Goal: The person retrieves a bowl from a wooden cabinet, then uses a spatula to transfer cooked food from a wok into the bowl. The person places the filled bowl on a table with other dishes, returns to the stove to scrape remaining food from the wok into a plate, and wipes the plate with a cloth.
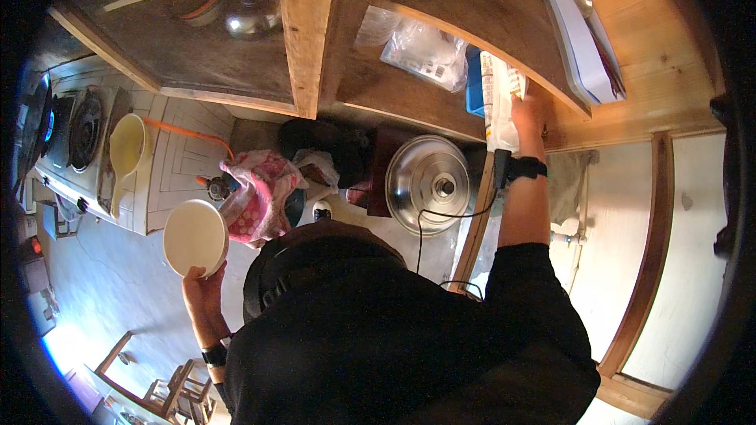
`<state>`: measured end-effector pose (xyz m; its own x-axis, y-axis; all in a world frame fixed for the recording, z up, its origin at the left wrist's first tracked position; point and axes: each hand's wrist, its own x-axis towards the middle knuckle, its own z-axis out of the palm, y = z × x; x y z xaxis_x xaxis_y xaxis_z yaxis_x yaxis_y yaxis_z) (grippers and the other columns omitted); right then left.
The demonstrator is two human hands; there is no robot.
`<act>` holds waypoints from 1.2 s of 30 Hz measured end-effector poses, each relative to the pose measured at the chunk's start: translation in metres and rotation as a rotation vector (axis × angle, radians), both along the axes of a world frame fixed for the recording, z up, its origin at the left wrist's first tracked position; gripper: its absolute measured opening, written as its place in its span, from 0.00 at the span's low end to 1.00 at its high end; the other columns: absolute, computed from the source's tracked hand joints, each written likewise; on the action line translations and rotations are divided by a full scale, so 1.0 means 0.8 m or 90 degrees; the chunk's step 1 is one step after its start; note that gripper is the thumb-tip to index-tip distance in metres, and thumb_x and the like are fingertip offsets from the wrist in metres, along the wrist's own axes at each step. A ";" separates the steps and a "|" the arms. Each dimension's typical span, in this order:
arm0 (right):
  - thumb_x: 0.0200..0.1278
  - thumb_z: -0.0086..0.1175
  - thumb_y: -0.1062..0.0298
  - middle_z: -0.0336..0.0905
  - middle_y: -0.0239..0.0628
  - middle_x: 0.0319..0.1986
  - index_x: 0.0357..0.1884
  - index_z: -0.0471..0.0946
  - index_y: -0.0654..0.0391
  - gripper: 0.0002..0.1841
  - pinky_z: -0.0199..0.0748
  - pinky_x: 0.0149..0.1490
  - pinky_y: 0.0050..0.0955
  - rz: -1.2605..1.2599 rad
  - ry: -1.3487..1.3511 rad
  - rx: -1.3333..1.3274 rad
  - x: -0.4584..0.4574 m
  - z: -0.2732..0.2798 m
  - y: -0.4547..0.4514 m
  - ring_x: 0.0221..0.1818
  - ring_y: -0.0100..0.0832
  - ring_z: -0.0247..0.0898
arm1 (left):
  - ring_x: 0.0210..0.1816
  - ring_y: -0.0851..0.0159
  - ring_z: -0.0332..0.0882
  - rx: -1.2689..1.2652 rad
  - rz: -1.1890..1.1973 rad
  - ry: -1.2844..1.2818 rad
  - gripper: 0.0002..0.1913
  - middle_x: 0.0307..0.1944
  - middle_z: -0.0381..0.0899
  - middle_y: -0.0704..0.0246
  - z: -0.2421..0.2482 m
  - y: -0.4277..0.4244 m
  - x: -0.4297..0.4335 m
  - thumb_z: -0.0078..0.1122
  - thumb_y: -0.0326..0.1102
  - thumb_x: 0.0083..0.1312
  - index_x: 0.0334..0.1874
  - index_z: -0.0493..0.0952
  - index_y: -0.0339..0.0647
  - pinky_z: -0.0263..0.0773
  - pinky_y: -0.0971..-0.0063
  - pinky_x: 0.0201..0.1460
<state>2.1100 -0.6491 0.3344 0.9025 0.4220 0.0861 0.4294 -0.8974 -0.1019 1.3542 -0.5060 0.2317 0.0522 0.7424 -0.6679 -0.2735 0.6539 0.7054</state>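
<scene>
My left hand (204, 292) grips the rim of an empty off-white bowl (195, 237), held out over the floor at the left. At the upper right my right hand (527, 113) reaches into a wooden cupboard and is closed on a printed white plastic packet (499, 100). A blue plastic container (475, 81) stands close beside the packet. Clear plastic bags (425, 50) lie further left on the same shelf. The fingertips of my right hand are partly hidden by the packet and the shelf edge.
A gas stove (88, 124) with a lit burner is at the left, a yellowish ladle (127, 144) beside it. Below the cupboard are a round metal lid (426, 183) and a pink patterned cloth (266, 192). A wooden shelf edge (490, 59) runs above my right hand. A white tray (582, 47) holds utensils.
</scene>
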 end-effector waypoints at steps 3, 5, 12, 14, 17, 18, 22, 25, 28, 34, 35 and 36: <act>0.69 0.52 0.49 0.84 0.58 0.40 0.49 0.81 0.65 0.25 0.75 0.51 0.52 0.016 0.050 0.020 0.007 0.010 -0.026 0.44 0.58 0.81 | 0.61 0.46 0.74 -0.042 0.104 -0.088 0.34 0.64 0.70 0.52 0.005 -0.008 0.000 0.52 0.25 0.55 0.68 0.62 0.30 0.76 0.51 0.60; 0.69 0.52 0.49 0.84 0.57 0.41 0.50 0.81 0.65 0.25 0.75 0.51 0.53 0.016 0.103 0.049 0.011 0.018 -0.044 0.44 0.58 0.81 | 0.57 0.47 0.77 -0.052 0.102 -0.058 0.32 0.60 0.73 0.53 0.010 -0.007 0.006 0.51 0.25 0.55 0.67 0.64 0.30 0.80 0.52 0.56; 0.65 0.56 0.56 0.79 0.61 0.51 0.52 0.81 0.62 0.21 0.70 0.62 0.48 0.147 -0.147 0.038 0.019 0.020 -0.053 0.57 0.56 0.74 | 0.57 0.48 0.77 -0.031 0.065 -0.093 0.31 0.60 0.74 0.53 0.016 0.011 0.039 0.49 0.24 0.56 0.66 0.64 0.29 0.81 0.54 0.56; 0.63 0.58 0.60 0.78 0.61 0.53 0.54 0.80 0.61 0.21 0.68 0.64 0.47 0.056 -0.115 -0.076 0.026 0.019 -0.035 0.60 0.55 0.73 | 0.58 0.48 0.77 -0.039 0.043 -0.092 0.30 0.60 0.73 0.52 0.015 0.019 0.047 0.49 0.24 0.57 0.66 0.64 0.28 0.81 0.54 0.56; 0.61 0.60 0.65 0.77 0.60 0.55 0.55 0.79 0.63 0.21 0.67 0.66 0.46 0.075 -0.111 -0.004 0.033 0.018 -0.023 0.61 0.56 0.71 | 0.59 0.46 0.75 -0.036 0.030 -0.095 0.32 0.61 0.72 0.51 0.011 0.027 0.057 0.51 0.26 0.56 0.66 0.64 0.29 0.79 0.51 0.58; 0.61 0.60 0.65 0.77 0.60 0.55 0.55 0.79 0.63 0.21 0.67 0.66 0.47 0.047 -0.079 -0.030 0.038 0.017 -0.018 0.61 0.56 0.71 | 0.59 0.44 0.75 -0.043 0.037 -0.093 0.32 0.61 0.71 0.50 0.009 0.028 0.059 0.52 0.27 0.55 0.67 0.64 0.29 0.77 0.50 0.60; 0.64 0.58 0.64 0.78 0.59 0.54 0.55 0.81 0.62 0.19 0.68 0.65 0.47 0.017 -0.082 -0.042 0.049 0.012 -0.017 0.61 0.55 0.72 | 0.59 0.44 0.75 -0.032 0.025 -0.087 0.32 0.61 0.71 0.49 0.003 0.024 0.055 0.51 0.28 0.56 0.66 0.64 0.28 0.78 0.50 0.59; 0.66 0.58 0.56 0.82 0.61 0.45 0.50 0.82 0.64 0.21 0.74 0.58 0.45 0.024 -0.089 -0.124 0.041 0.016 -0.030 0.51 0.56 0.79 | 0.59 0.44 0.75 -0.012 0.006 -0.064 0.31 0.61 0.71 0.49 -0.003 0.018 0.047 0.51 0.28 0.56 0.66 0.64 0.28 0.78 0.50 0.59; 0.67 0.56 0.54 0.82 0.62 0.46 0.52 0.81 0.64 0.22 0.73 0.58 0.44 0.035 0.043 0.002 0.023 0.027 -0.042 0.51 0.54 0.80 | 0.59 0.44 0.75 -0.001 -0.010 -0.036 0.31 0.61 0.71 0.50 -0.005 0.014 0.044 0.50 0.26 0.56 0.66 0.64 0.28 0.79 0.50 0.58; 0.68 0.54 0.55 0.82 0.59 0.47 0.50 0.82 0.63 0.21 0.72 0.59 0.48 -0.013 0.078 0.069 0.015 0.016 -0.016 0.52 0.56 0.78 | 0.57 0.46 0.78 -0.065 0.066 -0.064 0.31 0.60 0.73 0.51 0.008 0.011 0.048 0.49 0.24 0.56 0.65 0.65 0.29 0.82 0.52 0.55; 0.68 0.54 0.55 0.82 0.60 0.46 0.49 0.83 0.63 0.21 0.73 0.58 0.48 0.018 0.065 0.064 0.016 0.012 -0.014 0.51 0.57 0.79 | 0.56 0.46 0.78 -0.064 0.066 -0.065 0.31 0.60 0.73 0.51 0.009 0.011 0.049 0.49 0.24 0.56 0.66 0.65 0.29 0.82 0.52 0.55; 0.68 0.54 0.55 0.82 0.60 0.45 0.48 0.83 0.63 0.21 0.73 0.57 0.48 0.033 0.068 0.064 0.015 0.005 -0.011 0.50 0.57 0.79 | 0.56 0.46 0.78 -0.064 0.072 -0.069 0.31 0.59 0.74 0.51 0.011 0.010 0.050 0.49 0.25 0.56 0.66 0.65 0.29 0.82 0.53 0.55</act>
<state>2.1217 -0.6577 0.3381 0.8858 0.4628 0.0345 0.4570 -0.8570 -0.2380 1.3939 -0.4979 0.2408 0.0470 0.6778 -0.7337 -0.4201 0.6798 0.6011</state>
